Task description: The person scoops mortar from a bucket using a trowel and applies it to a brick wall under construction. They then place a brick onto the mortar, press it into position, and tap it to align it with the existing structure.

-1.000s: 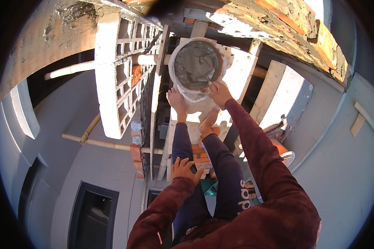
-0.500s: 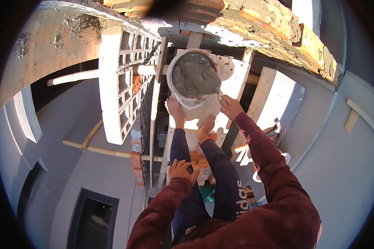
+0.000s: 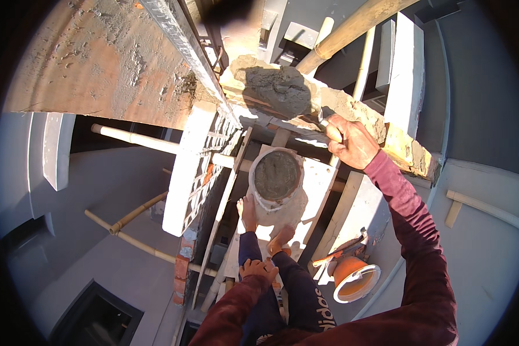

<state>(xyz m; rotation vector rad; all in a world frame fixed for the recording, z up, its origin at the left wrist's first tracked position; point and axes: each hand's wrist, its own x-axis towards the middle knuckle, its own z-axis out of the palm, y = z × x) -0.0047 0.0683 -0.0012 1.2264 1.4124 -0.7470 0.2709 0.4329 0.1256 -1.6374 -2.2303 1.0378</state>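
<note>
My right hand (image 3: 354, 142) is closed round the wooden handle of a trowel (image 3: 333, 131) at the brick wall (image 3: 352, 106). Its blade can hardly be made out against the wet mortar (image 3: 277, 86) heaped along the wall top. My left hand (image 3: 258, 270) rests on my left knee, fingers laid over the dark trousers, with nothing seen in it. Below the wall, a white-rimmed bucket (image 3: 277, 176) of grey mortar stands on the pale board (image 3: 311, 196), just beyond my bare feet.
A white lattice block panel (image 3: 184, 173) rises left of the board. Bamboo poles (image 3: 135, 138) cross at the left, and a thick one (image 3: 357, 29) slants beyond the wall. An orange bucket (image 3: 354, 279) lies tipped at lower right. Gaps run beside the board.
My right hand has moved with the trowel from the mortar bucket up and away to the wall top, where a mortar heap now shows. My left hand stays on the knee. The view has shifted.
</note>
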